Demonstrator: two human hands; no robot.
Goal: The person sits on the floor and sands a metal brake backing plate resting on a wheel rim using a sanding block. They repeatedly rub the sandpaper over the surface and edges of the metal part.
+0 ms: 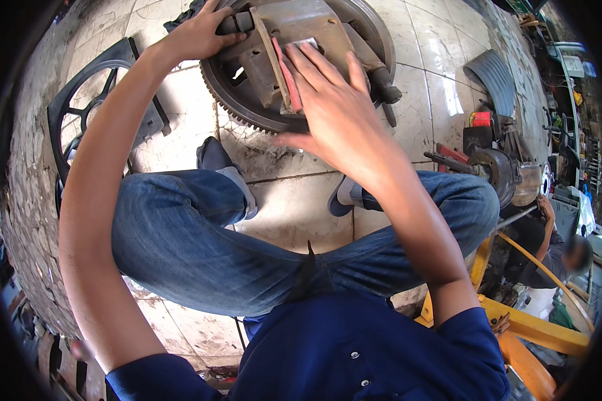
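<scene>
A heavy metal assembly with a rusty flat plate point(301, 15) sits on a large toothed ring gear point(231, 107) on the floor ahead of me. My left hand point(204, 32) is closed round a dark cylindrical end point(235, 24) at the assembly's left side. My right hand point(338, 100) lies on the plate, fingers stretched out and thumb apart to the left. Beneath its fingertips shows a whitish edge point(308, 43) of something thin, mostly hidden. A red strip point(287, 75) runs along the upright flange beside this hand; I cannot tell whether the two are one piece.
To the left leans a black frame with curved spokes point(83, 113). At right are a ribbed curved grey sheet point(491, 77), a greasy machine part point(495, 164) and yellow metal bars point(535, 324). Another person point(548, 250) crouches at far right. My feet point(217, 160) rest on tiles close to the gear.
</scene>
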